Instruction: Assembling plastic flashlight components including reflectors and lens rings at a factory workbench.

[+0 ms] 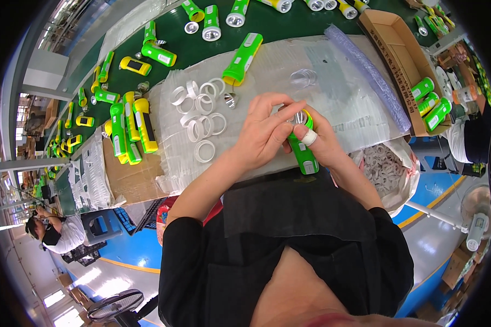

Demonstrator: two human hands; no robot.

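My right hand is closed round a green flashlight with a yellow rim, held just over the near table edge. A white wrap circles that hand's thumb. The fingers of my left hand press together on the flashlight's head, where a shiny reflector partly shows. My fingers hide the rest of the head. Left of my hands lies a loose group of white rings. Beyond them another green flashlight lies with its wide yellow end toward me, a small silver reflector beside it.
Clear rings lie beyond my hands. Several flashlights cluster at left, others along the far side. At right are a rolled bubble-wrap strip, a cardboard box with flashlights, and a bag of white rings. Another person sits far left.
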